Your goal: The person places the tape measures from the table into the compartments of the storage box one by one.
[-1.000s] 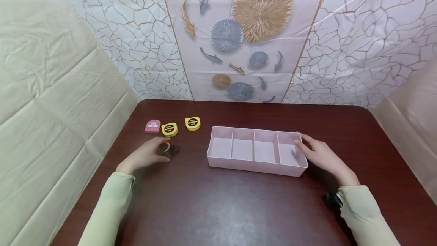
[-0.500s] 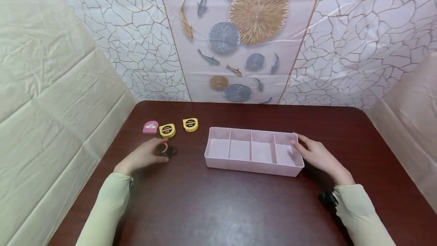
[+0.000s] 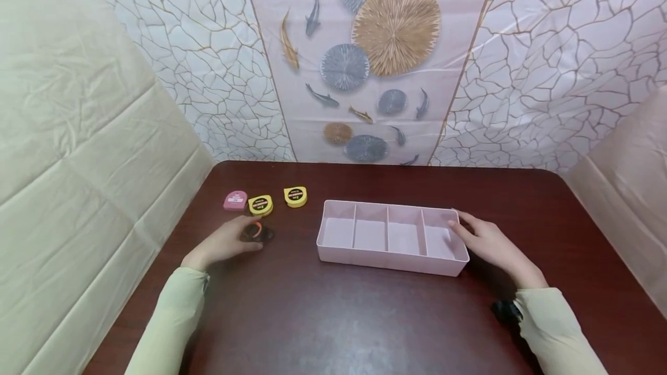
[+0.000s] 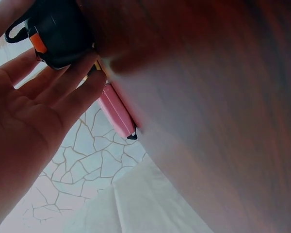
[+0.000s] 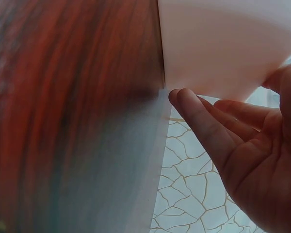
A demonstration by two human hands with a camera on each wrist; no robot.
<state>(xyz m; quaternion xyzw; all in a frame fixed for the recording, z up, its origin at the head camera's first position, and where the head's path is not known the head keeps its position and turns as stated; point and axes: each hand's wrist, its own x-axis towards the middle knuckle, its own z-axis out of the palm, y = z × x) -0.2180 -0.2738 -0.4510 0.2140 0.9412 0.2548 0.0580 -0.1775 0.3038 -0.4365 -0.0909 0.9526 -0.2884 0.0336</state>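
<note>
Nearest my head camera, two pale green sleeves (image 3: 172, 311) reach in over the counter (image 3: 333, 317). Beyond them, at the counter's left, I find the black case (image 4: 63, 36): dark, rounded, with an orange patch and a looped strap. I can't tell whether it touches the wood. Well apart to its right sits the pale pink tray (image 3: 388, 259), long and shallow, three dividers making four compartments.

I read the left hand (image 3: 224, 243) as curled round the case, its grip clamped with thumb nearer and fingers farther. The right hand (image 3: 492, 245) pinches the tray's right end, thumb over the rim, fingers outside.

The counter is dark reddish wood with a glare in front. Behind the case lie a pink tape measure (image 3: 235, 201), a yellow tape measure (image 3: 260, 205) just beside it, and a second yellow one (image 3: 296, 197) slightly right. Farthest from me hangs a backdrop (image 3: 396, 33) printed with fish and round leaves, flanked by crackle-patterned panels.
</note>
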